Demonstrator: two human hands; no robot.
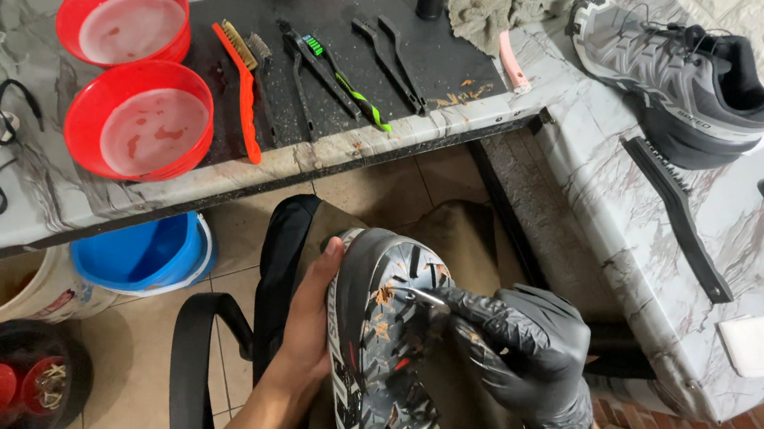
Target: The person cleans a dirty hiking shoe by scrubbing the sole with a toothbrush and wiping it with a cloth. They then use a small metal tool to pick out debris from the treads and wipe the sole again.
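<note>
Shoe (376,348) lay sole-up on the person's lap, below the marble table (40,190) edge. Left hand (307,321), bare, gripped the shoe's side, fingers wrapped under and mostly hidden, thumb along the rim. Right hand (524,360), in a black glove, pinched a small metal pick (421,297), tip touching the sole's tread. Brushes (321,73) and two red bowls (138,124) sat on the table; a second shoe (685,77) stood on the counter to the right.

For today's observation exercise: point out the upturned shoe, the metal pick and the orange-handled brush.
upturned shoe (379,339), head view, on the muddy sole's middle.
metal pick (423,297), head view, on its bare shaft.
orange-handled brush (243,105), head view, on the handle's middle.
</note>
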